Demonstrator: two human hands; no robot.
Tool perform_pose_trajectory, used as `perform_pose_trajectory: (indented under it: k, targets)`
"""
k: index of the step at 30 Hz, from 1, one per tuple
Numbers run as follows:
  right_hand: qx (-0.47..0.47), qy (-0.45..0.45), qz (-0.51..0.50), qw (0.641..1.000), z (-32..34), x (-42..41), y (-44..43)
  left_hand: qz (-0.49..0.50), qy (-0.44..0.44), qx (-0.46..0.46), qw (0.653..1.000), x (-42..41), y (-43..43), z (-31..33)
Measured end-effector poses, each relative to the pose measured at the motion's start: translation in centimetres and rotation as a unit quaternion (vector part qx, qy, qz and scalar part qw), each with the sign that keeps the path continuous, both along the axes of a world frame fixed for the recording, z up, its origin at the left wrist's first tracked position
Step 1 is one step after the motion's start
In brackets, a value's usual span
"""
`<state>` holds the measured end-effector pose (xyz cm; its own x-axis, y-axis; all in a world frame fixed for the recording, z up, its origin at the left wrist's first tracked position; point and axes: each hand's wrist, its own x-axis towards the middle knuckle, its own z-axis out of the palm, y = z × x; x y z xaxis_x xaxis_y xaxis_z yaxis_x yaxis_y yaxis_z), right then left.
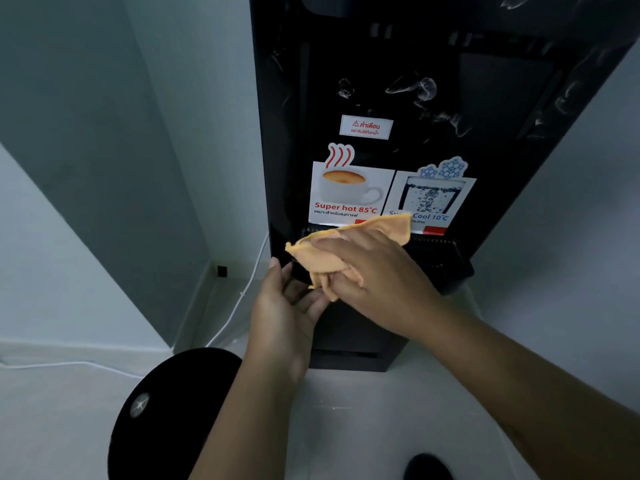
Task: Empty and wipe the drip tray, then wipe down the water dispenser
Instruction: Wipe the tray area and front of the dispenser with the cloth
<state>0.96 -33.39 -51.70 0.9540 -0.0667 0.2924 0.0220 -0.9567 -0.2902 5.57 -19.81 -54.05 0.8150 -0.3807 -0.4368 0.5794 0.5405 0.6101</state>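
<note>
Drip tray point(446, 261) is seated at the front of the water dispenser point(381, 64), its long axis running left to right. Its left end is touched from below by the left hand point(287, 306), fingers nearly straight, nothing gripped. Over its middle, an orange cloth point(346, 251) is held bunched in the right hand point(377, 271).

A black water dispenser point(502, 98) carries a white hot-water sticker point(349, 192) with red steam lines and red lettering, and a white cold-water sticker point(436, 199) with blue snowflakes and blue lettering. The cloth point(322, 261) is pale orange. A white cable point(242, 296) crosses the off-white floor point(346, 410).
</note>
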Motion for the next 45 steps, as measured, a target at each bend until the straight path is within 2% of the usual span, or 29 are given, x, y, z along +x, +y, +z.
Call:
perform_pose_trajectory:
  k: [5, 8, 13, 15, 18, 22, 25, 27, 30, 33, 34, 36, 38, 42, 45]
  targets:
    - [-0.04, 0.042, -0.035, 0.998, 0.8, -4.9, -3.9, -0.032, -0.003, 0.022, 0.999, -0.5, 1.0, 0.8]
    - [-0.084, 0.107, -0.038, 0.99, 3.1, -7.2, -5.2, -0.035, -0.014, 0.138, 0.99, -1.8, 1.9, 1.4]
    - [-0.042, 0.084, -0.041, 0.995, 8.6, -10.2, -5.5, 0.011, -0.025, 0.233, 0.972, -3.8, 3.4, 3.8]
    - [-0.058, 0.058, -0.032, 0.996, 11.4, -11.2, -5.3, 0.024, -0.076, 0.258, 0.963, -4.0, 3.6, 6.0]
    - [-0.047, -0.044, -0.006, 0.998, 15.5, -11.0, -4.5, 0.094, -0.174, 0.276, 0.941, -2.3, 3.7, 11.2]
    - [-0.032, -0.146, 0.019, 0.989, 21.0, -9.9, -3.9, 0.117, -0.379, 0.325, 0.858, 1.2, 3.8, 19.4]
    - [-0.071, -0.223, 0.059, 0.97, 25.9, -8.0, -2.6, 0.144, -0.474, 0.322, 0.807, 4.1, 3.5, 26.1]
    - [-0.08, -0.279, 0.086, 0.953, 29.1, -6.2, -1.8, 0.15, -0.515, 0.3, 0.789, 6.2, 2.7, 30.1]
    - [-0.089, -0.336, 0.115, 0.93, 33.7, -1.9, -0.8, 0.137, -0.519, 0.222, 0.814, 9.4, 1.7, 35.1]
    - [-0.1, -0.335, 0.135, 0.927, 37.9, 3.8, 1.6, 0.077, -0.495, 0.169, 0.849, 12.7, 0.8, 38.6]
    - [-0.121, -0.317, 0.116, 0.933, 39.0, 5.5, 2.4, 0.044, -0.479, 0.15, 0.864, 13.2, 0.7, 39.6]
    - [-0.247, -0.265, 0.043, 0.931, 40.2, 9.3, 3.6, -0.011, -0.45, 0.121, 0.885, 14.4, 0.4, 40.2]
    - [-0.326, -0.237, -0.005, 0.915, 40.1, 11.2, 3.3, -0.035, -0.471, 0.146, 0.869, 15.7, -0.3, 40.4]
    - [-0.263, -0.272, 0.019, 0.926, 38.5, 8.7, -1.3, -0.026, -0.557, 0.202, 0.805, 16.5, -0.9, 39.8]
    - [-0.277, -0.358, -0.043, 0.89, 37.7, 5.4, -4.9, 0.002, -0.597, 0.207, 0.775, 16.4, -1.0, 40.1]
